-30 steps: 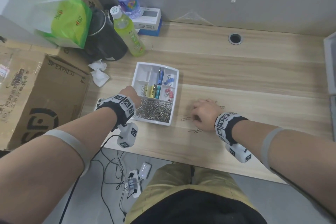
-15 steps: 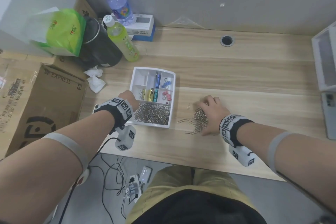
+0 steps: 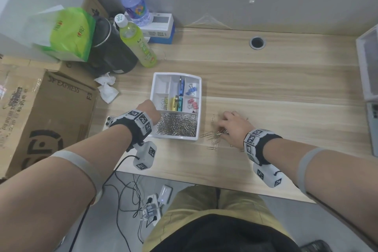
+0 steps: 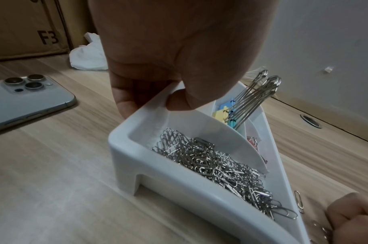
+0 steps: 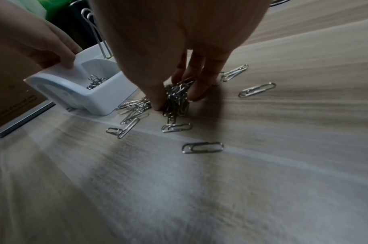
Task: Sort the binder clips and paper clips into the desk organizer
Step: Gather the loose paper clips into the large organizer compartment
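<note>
A white desk organizer [image 3: 197, 106] stands mid-desk. Its near compartment holds a heap of silver paper clips [image 3: 177, 125]; the smaller compartments hold blue, pink, yellow and teal binder clips [image 3: 191, 89]. My left hand [image 3: 149, 109] grips the organizer's left wall [image 4: 151, 105], thumb inside and fingers outside. Just right of the organizer, my right hand [image 3: 233, 127] pinches a bunch of paper clips [image 5: 176, 99] against the desk between thumb and fingers. Loose paper clips [image 5: 202, 147] lie scattered around that hand.
A phone [image 4: 26, 99] lies left of the organizer. Crumpled tissue [image 3: 106, 90], a cardboard box [image 3: 41, 112], a black container [image 3: 110, 51], a green bottle [image 3: 139, 45] and a water bottle [image 3: 133, 0] crowd the back left. A cable hole [image 3: 257, 42] sits at the back.
My right hand has raked the scattered paper clips into a pile and now pinches a bunch of them. The left hand has stayed on the organizer.
</note>
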The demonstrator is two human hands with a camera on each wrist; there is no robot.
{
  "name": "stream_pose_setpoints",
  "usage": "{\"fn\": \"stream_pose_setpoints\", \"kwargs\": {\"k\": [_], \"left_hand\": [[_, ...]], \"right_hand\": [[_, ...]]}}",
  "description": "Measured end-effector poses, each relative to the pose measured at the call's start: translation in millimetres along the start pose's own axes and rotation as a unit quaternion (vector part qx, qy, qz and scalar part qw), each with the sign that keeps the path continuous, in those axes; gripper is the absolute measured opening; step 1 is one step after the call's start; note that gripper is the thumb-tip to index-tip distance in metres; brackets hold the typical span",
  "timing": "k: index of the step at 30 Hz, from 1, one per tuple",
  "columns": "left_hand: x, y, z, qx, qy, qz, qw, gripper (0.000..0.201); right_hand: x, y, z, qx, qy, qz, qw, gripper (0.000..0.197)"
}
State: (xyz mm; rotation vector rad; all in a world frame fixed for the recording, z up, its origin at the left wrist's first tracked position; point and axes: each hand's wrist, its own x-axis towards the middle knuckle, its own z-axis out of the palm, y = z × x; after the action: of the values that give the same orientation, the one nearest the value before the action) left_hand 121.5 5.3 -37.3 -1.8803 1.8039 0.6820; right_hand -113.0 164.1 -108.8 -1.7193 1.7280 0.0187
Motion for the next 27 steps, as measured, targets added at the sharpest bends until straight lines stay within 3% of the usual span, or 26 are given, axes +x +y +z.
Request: {"fn": "stream_pose_setpoints", "kwargs": {"k": [8,16,24,27], "left_hand": [[-1,7,1,-0.014,-0.007,-0.001,1.000,0.027],[0,9,2,-0.013,-0.010,0.002,1.000,0.029],[0,14,4,-0.012,-0.013,0.007,1.000,0.028],[2,13,5,-0.017,-0.013,0.006,1.000,0.028]], "right_hand": [[0,-1,2,0.089,0.030,-0.013,0.995,0.021],[5,-3,-17,0.164,0.048,0.040,0.984,0.011],[23,-55,-34,0.215,0.065,-0.007,0.974,0.009],[29,-75,-28,0.206,0.058,-0.005,0.977,0.017]]}}
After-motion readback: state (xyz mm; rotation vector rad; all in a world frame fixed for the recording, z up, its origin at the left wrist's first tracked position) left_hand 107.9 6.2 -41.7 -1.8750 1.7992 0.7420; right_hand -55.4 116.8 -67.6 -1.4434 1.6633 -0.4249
